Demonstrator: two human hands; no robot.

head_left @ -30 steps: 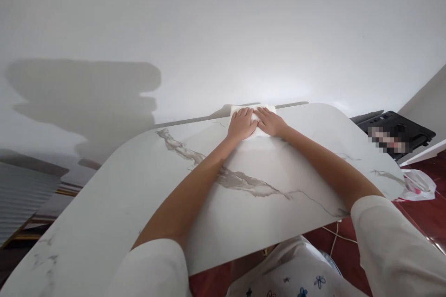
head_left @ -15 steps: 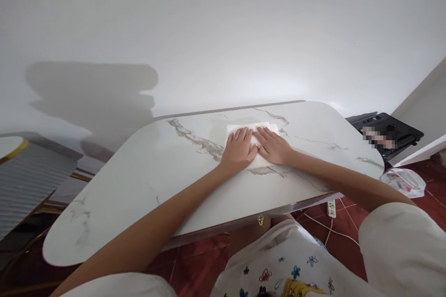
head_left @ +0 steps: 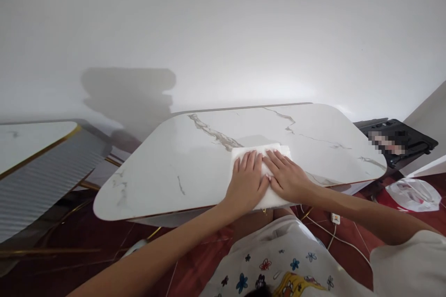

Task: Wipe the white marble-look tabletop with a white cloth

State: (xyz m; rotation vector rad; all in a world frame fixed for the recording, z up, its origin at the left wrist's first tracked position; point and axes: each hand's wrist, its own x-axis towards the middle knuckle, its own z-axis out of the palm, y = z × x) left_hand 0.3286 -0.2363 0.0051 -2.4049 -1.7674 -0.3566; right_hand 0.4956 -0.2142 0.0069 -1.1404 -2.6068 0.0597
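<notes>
A folded white cloth (head_left: 260,152) lies on the white marble table (head_left: 195,162) at its near edge. My left hand (head_left: 246,183) presses flat on the cloth's left half, fingers together and pointing away from me. My right hand (head_left: 287,177) lies flat on the right half, its fingertips touching the left hand. Both palms cover most of the cloth; only its far strip and near corner show.
A second marble-topped table with a gold rim (head_left: 31,146) stands at the left. A black case (head_left: 397,141) and a white plastic bag (head_left: 413,194) sit on the red floor at the right. A white power strip (head_left: 335,218) with cable lies under the table's near edge.
Both hands have slid the cloth across the table from its far edge to its near edge. The view has pulled back with them.
</notes>
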